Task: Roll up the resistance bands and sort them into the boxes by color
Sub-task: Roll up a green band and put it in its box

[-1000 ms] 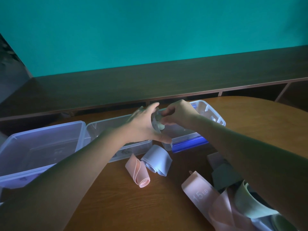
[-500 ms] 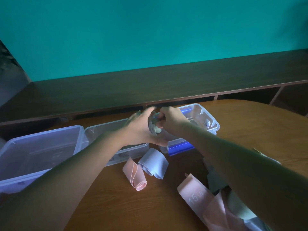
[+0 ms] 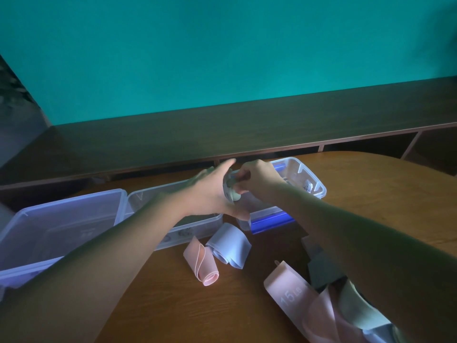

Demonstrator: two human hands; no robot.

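Green band (image 3: 232, 191), rolled at frame center, sits pinched between left hand (image 3: 210, 191) and right hand (image 3: 257, 180) above 3 clear boxes (image 3: 74, 219).

A wooden counter (image 3: 371, 194) with a warm brown grain and a rounded far-right edge fills the near part of the scene. Beyond it runs a long dark wooden shelf (image 3: 222, 129), with open compartments under its front edge. A plain teal wall (image 3: 222, 50) rises behind, with a dim dark area at far left.
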